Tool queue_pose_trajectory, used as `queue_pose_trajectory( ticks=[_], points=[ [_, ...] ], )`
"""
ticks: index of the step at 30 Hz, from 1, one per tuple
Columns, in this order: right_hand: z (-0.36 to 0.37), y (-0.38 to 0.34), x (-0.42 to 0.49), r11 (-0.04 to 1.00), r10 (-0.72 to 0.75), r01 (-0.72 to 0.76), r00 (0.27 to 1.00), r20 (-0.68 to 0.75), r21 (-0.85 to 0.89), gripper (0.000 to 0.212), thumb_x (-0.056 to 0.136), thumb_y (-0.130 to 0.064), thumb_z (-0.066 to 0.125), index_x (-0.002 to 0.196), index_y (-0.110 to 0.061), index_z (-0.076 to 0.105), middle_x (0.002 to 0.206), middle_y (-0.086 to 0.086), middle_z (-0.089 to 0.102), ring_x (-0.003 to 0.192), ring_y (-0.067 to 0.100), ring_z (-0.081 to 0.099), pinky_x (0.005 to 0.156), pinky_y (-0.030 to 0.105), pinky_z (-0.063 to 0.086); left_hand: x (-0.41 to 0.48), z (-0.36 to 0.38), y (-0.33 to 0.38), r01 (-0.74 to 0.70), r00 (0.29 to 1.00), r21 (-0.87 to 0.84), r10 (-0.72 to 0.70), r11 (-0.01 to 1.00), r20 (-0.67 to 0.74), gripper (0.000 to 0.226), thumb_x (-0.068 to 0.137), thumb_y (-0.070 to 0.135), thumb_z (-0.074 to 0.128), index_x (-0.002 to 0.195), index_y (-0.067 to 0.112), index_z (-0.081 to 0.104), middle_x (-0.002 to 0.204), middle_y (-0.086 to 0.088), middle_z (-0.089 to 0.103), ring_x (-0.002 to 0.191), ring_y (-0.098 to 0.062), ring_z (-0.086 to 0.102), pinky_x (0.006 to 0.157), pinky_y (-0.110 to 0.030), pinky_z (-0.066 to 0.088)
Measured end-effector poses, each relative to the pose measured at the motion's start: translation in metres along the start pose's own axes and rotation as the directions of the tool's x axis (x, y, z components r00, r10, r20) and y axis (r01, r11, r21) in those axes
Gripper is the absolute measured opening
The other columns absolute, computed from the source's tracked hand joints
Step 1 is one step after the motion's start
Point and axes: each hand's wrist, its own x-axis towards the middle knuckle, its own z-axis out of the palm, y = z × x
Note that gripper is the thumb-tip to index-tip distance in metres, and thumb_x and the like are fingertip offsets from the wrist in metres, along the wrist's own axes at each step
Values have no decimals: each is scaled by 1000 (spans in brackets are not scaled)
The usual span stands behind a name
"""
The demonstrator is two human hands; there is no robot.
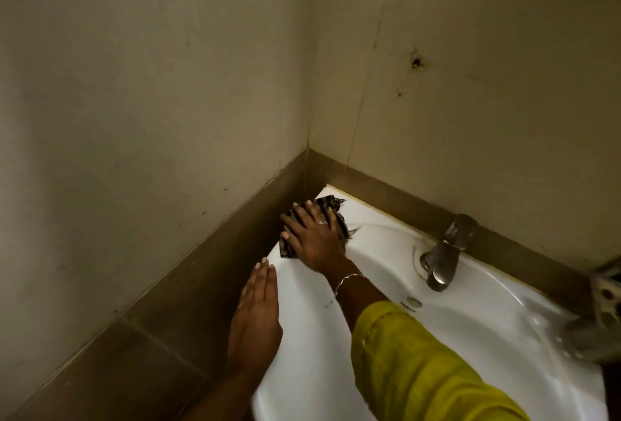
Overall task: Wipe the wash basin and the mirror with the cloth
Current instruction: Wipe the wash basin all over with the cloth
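The white wash basin (470,330) fills the lower right, set into a wall corner. A dark striped cloth (327,204) lies on the basin's far left corner. My right hand (312,236) presses flat on the cloth with fingers spread, a ring on one finger and a bracelet at the wrist. My left hand (257,313) rests flat with straight fingers on the basin's left rim, just below the cloth. No mirror is in view.
A metal tap (443,252) stands at the basin's back edge, with the overflow hole (414,302) below it. Brown tiles (188,272) border the basin on the left and back. A blurred holder (608,296) sits at the far right edge.
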Motion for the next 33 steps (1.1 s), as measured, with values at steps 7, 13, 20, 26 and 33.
queue_pose_trajectory(
  ticks=[7,13,20,26,33],
  points=[
    [3,34,-45,956,268,-269,963,-28,-117,58,81,-41,55,136,-25,44,140,7,48,129,32,45,99,57,35,-1,2,-3,45,998,18,-44,999,-45,78,40,-8,80,115,-4,57,116,-17,65,105,-29,63,111,-13,3],
    [-4,69,-79,911,398,-403,915,-68,-91,59,97,-43,30,147,-31,3,158,4,0,144,30,-3,113,53,-2,-7,1,-3,93,993,-149,-103,984,-56,67,62,-12,68,125,-6,47,131,-20,53,116,-32,55,100,-32,39],
    [9,63,-99,823,529,-559,819,-223,-101,67,69,-33,77,129,-12,54,131,24,53,120,47,48,111,48,8,-10,-13,7,243,969,-371,-242,896,50,52,92,5,39,141,3,21,150,-16,26,136,-29,31,107,-36,33],
    [8,26,-72,835,532,-549,825,-191,-40,53,85,-36,50,134,-17,47,138,18,48,128,42,42,100,63,28,-9,-13,5,287,957,-423,-281,859,78,51,93,10,39,141,5,23,150,-13,28,134,-28,35,105,-34,34],
    [11,-28,-26,948,316,-316,949,2,34,71,81,-50,4,141,-28,34,150,9,32,139,36,24,107,60,17,-9,-12,3,299,952,-431,-299,851,70,49,94,15,41,140,7,27,148,-11,32,131,-25,39,103,-30,36]
  ],
)
